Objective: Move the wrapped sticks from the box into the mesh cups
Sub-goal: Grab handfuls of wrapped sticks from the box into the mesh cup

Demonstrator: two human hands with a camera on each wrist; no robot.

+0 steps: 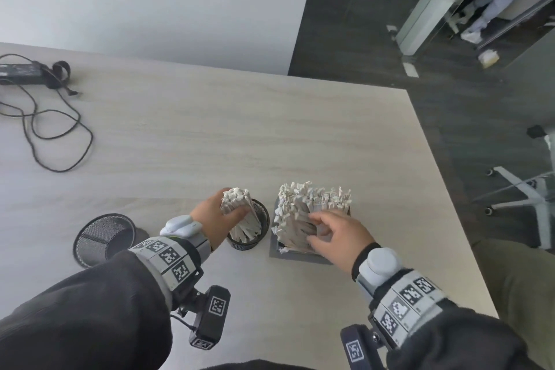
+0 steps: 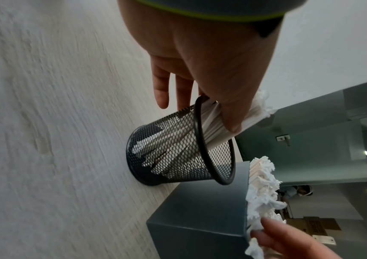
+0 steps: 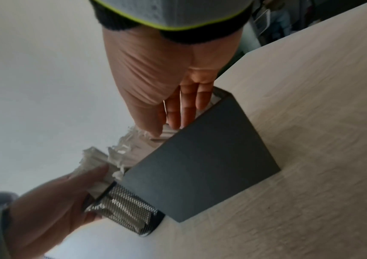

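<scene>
1. The left hand (image 1: 214, 216) is wrapped around a bunch of wrapped sticks (image 1: 240, 215). The sticks are thin, white and papery, with crinkly tops.
2. That bunch stands in a round black mesh cup (image 1: 250, 242) made of wire full of tiny holes.
3. At 3 o'clock from this cup, just beside it, is a dark grey box (image 1: 277, 252) with flat, smooth sides. It is packed with more white sticks (image 1: 312, 204).
4. The right hand (image 1: 336, 236) reaches into the box, its fingers (image 3: 175, 112) bent around some sticks.
5. At 9 o'clock is another mesh cup (image 1: 103, 239).
6. A pale wooden table (image 1: 210, 135) holds them all. A black charger (image 1: 21, 72) with a curly cord lies at 10 o'clock.
</scene>
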